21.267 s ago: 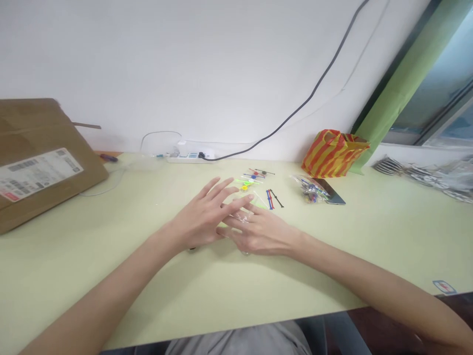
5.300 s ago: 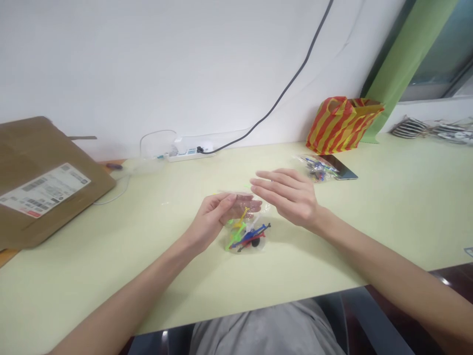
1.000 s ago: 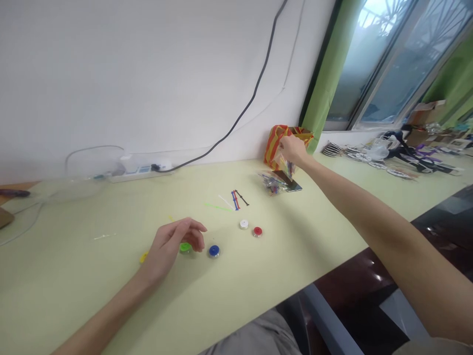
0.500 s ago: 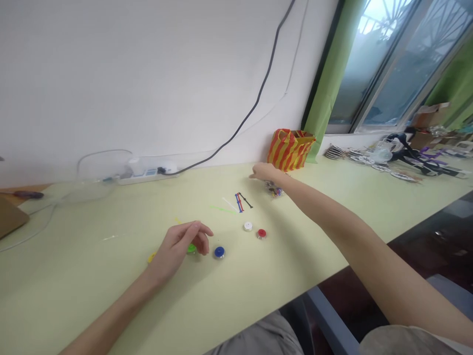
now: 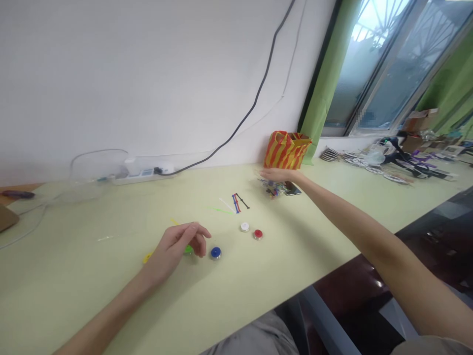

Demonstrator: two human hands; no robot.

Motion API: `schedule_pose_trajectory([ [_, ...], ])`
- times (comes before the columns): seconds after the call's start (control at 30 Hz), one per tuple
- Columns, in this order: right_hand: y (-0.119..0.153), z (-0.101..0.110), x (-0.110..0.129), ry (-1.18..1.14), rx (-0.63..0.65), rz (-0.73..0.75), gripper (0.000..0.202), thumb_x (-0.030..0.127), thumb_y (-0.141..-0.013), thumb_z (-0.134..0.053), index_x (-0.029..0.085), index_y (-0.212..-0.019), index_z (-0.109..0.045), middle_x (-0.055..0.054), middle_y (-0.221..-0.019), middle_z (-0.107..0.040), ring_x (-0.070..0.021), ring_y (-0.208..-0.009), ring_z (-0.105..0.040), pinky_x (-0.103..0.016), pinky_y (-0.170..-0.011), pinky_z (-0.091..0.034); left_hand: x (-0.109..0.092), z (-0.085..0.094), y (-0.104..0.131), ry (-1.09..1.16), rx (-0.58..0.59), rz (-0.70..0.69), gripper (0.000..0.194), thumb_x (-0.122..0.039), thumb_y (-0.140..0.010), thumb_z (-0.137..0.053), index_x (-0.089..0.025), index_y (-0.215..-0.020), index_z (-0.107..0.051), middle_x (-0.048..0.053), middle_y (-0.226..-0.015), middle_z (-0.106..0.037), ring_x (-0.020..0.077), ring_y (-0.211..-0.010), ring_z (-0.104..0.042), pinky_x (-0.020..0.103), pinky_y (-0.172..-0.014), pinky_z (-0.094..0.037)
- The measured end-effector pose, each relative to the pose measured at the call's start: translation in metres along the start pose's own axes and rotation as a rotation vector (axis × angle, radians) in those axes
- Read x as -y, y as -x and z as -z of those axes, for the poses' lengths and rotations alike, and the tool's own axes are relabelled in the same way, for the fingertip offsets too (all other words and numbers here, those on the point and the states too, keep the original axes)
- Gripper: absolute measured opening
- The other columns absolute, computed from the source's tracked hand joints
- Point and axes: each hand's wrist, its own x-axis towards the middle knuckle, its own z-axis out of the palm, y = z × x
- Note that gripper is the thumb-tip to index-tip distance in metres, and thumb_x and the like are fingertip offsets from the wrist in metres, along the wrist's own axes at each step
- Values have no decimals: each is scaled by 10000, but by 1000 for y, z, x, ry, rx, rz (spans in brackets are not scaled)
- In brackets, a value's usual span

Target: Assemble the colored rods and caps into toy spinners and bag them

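Note:
My left hand [image 5: 185, 244] hovers with loosely curled, parted fingers over a green round piece [image 5: 188, 250], holding nothing visible. Just right of it lies a blue round piece [image 5: 216, 253]; a yellow one [image 5: 147, 258] is partly behind my wrist. Farther right are a white piece [image 5: 244, 227] and a red piece [image 5: 258, 234]. Thin strips, black [image 5: 243, 201], blue [image 5: 235, 204], red, white and green, lie behind them. My right hand [image 5: 279, 175] reaches flat above a clear bag of small colourful parts [image 5: 272, 189], its fingers stretched and slightly blurred.
A phone [image 5: 293, 188] lies beside the bag. Behind stands a red and yellow striped bag [image 5: 286, 150]. A power strip [image 5: 142, 176] with a black cable [image 5: 254, 101] is along the wall. Discs and black parts [image 5: 406, 160] crowd the far right.
My right hand has moved slightly right and its fingers have straightened out. The phone now shows beside the clear bag. My left hand stays over the green piece. The view has shifted slightly.

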Motion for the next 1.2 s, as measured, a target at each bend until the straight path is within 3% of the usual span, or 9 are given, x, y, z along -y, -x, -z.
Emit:
schedule_pose_trajectory([
  [0.27, -9, -32, -2, 11, 27, -79, 442, 442, -1035, -442, 140, -986, -761, -177, -1136, -756, -312, -1091, -690, -332, -936, -497, 4, 2, -1, -19, 4, 26, 464, -549, -985, -480, -187, -843, -733, 55, -652, -695, 184, -621, -640, 282, -643, -529],
  [0.4, -11, -32, 8, 26, -33, -106, 335, 373, -992, -526, 120, -1052, -738, -196, -1155, -733, -328, -1094, -671, -365, -958, -480, 3, 2, 0, -36, 12, 26, 469, -548, -993, -462, -189, -848, -727, 48, -664, -697, 183, -626, -635, 292, -655, -517],
  [0.57, 0, -15, 41, -21, -311, -25, 434, 285, -1046, -328, 152, -1419, -507, -187, -1436, -534, -272, -1302, -528, -376, -1079, -409, 0, 0, 4, -189, -189, -74, 466, -515, -1007, -439, -203, -784, -704, 15, -605, -662, 186, -680, -620, 299, -725, -484],
  [0.67, 25, -16, 75, -181, -615, 183, 390, 219, -1018, -326, 179, -1364, -501, -162, -1401, -501, -237, -1261, -535, -363, -1049, -447, -2, 3, 7, -280, -343, -160, 463, -462, -1026, -414, -209, -740, -675, -3, -580, -633, 183, -719, -628, 296, -766, -472],
  [0.77, 59, -37, 112, -207, -756, 451, 366, 167, -977, -403, 221, -1323, -511, -147, -1392, -484, -261, -1306, -493, -440, -1094, -422, -1, 8, 8, -453, -388, -277, 433, -386, -1025, -422, -199, -726, -674, -3, -609, -643, 165, -670, -631, 288, -689, -462],
  [0.87, 87, -69, 137, -170, -703, 576, 380, 129, -965, -415, 240, -1316, -510, -153, -1418, -470, -278, -1310, -483, -475, -1074, -434, 4, 10, 6, -674, -340, -503, 337, -287, -993, -466, -180, -786, -709, -1, -625, -636, 149, -599, -599, 288, -629, -449],
  [0.97, 97, -95, 141, -245, -557, 552, 400, 145, -972, -426, 239, -1357, -479, -153, -1428, -462, -270, -1299, -492, -461, -1067, -450, 9, 12, 2, -814, -320, -625, 289, -223, -989, -467, -164, -870, -724, 5, -637, -624, 152, -603, -588, 292, -631, -456],
  [1.07, 91, -108, 128, -318, -454, 477, 408, 161, -970, -440, 232, -1370, -481, -148, -1404, -481, -267, -1312, -484, -463, -1099, -427, 14, 23, -5, -949, -350, -589, 270, -225, -1002, -453, -156, -1037, -712, 29, -731, -657, 183, -690, -617, 322, -702, -484],
  [1.2, 73, -113, 99, -370, -381, 384, 319, 191, -971, -459, 193, -1267, -578, -135, -1258, -576, -256, -1218, -545, -445, -1088, -421, 28, 62, -17, -1146, -430, -433, 336, -239, -1001, -409, -160, -1255, -615, 108, -1096, -687, 279, -1028, -640, 425, -908, -494],
])
